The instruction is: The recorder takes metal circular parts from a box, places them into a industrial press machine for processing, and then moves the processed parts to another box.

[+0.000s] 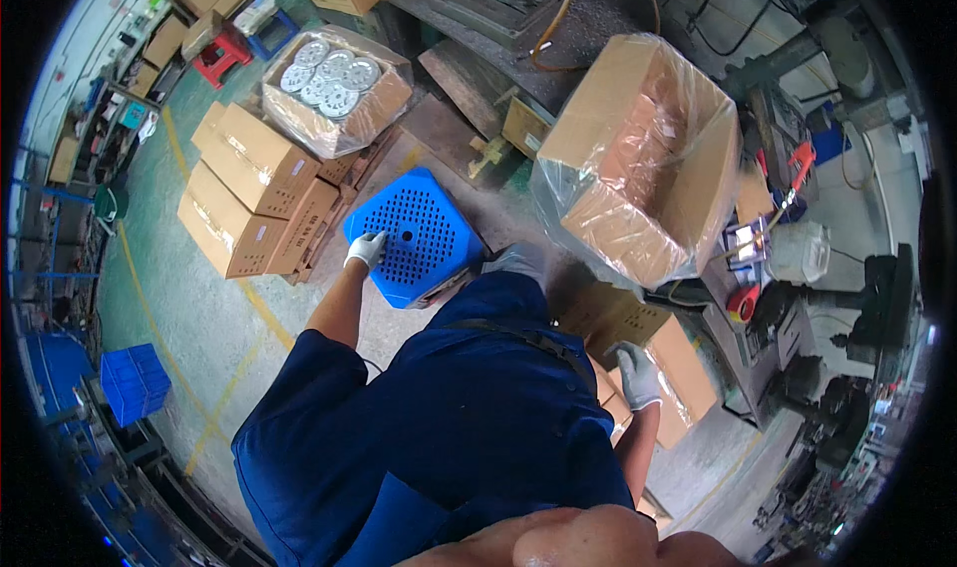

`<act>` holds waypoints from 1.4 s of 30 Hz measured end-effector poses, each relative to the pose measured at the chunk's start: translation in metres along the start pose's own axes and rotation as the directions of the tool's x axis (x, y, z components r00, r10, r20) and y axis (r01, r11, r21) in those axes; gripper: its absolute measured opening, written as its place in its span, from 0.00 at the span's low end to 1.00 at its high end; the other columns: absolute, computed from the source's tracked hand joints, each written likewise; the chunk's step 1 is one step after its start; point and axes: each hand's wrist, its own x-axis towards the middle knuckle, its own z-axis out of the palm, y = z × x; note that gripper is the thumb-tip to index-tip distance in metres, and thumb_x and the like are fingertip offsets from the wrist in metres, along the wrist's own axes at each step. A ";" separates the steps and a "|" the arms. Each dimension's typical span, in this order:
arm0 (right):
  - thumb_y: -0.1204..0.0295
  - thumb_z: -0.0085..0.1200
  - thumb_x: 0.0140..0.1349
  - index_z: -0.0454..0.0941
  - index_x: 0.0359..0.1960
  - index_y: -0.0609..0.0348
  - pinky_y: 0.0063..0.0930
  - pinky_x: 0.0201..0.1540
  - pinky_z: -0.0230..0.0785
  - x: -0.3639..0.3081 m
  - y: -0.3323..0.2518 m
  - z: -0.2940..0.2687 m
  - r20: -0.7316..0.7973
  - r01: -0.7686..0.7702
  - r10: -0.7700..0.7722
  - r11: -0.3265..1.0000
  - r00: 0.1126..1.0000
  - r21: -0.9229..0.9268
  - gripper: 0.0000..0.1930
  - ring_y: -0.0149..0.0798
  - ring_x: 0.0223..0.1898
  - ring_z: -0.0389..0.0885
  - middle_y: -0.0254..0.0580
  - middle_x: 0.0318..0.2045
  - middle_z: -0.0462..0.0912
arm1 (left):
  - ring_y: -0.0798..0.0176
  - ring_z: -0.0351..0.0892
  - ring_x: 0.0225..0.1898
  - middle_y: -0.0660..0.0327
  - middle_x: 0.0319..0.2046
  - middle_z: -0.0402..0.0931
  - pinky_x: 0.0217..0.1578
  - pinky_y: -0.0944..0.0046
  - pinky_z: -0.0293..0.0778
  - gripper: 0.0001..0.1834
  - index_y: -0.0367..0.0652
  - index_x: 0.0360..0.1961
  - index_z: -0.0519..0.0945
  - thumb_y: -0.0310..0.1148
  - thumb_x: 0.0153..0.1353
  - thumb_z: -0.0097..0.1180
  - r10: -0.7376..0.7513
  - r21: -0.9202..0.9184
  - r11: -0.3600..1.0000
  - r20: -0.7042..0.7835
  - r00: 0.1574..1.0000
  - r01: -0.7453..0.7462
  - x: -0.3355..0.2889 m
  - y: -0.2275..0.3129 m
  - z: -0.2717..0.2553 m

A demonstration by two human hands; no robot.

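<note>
A blue plastic stool (424, 230) with a perforated top stands on the floor to my left. My left hand (366, 249), in a white glove, is closed on the stool's left edge, fingers over the top. My right hand (638, 376), also gloved, hangs beside my body with its fingers loosely apart and nothing visible in them. It is nearest to the cardboard boxes (681, 380) low on my right; whether it touches them I cannot tell.
A plastic-lined carton (638, 158) stands ahead right beside a workbench (733, 343). Another lined carton (384, 119) holds several round metal discs (334, 74). Closed cartons (249, 183) are stacked at left. A blue crate (136, 384) and red stool (221, 57) stand farther left.
</note>
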 end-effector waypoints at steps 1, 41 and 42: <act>0.63 0.48 0.66 0.76 0.51 0.64 0.33 0.54 0.68 0.005 0.001 -0.007 -0.017 -0.004 0.005 1.000 1.000 0.019 0.18 0.46 0.50 0.79 0.52 0.47 0.81 | 0.58 0.81 0.36 0.53 0.38 0.82 0.36 0.60 0.76 0.28 0.39 0.52 0.76 0.51 0.60 0.56 -0.016 0.016 1.000 -0.012 1.000 0.016 0.003 -0.007 -0.002; 0.60 0.50 0.65 0.77 0.45 0.69 0.35 0.45 0.72 0.229 -0.218 0.104 0.377 -0.285 0.282 0.957 0.882 -0.049 0.20 0.47 0.40 0.82 0.49 0.37 0.84 | 0.42 0.70 0.60 0.37 0.56 0.70 0.60 0.54 0.64 0.51 0.36 0.59 0.71 0.74 0.51 0.45 -0.411 0.184 0.842 -0.392 0.823 0.508 0.182 0.028 -0.119; 0.60 0.50 0.65 0.77 0.45 0.69 0.35 0.45 0.72 0.234 -0.239 0.102 0.371 -0.292 0.295 0.954 0.881 -0.066 0.20 0.47 0.40 0.82 0.49 0.37 0.84 | 0.42 0.71 0.58 0.38 0.54 0.72 0.59 0.53 0.66 0.51 0.36 0.57 0.73 0.74 0.51 0.45 -0.479 0.045 0.835 -0.430 0.765 0.548 0.182 0.029 -0.116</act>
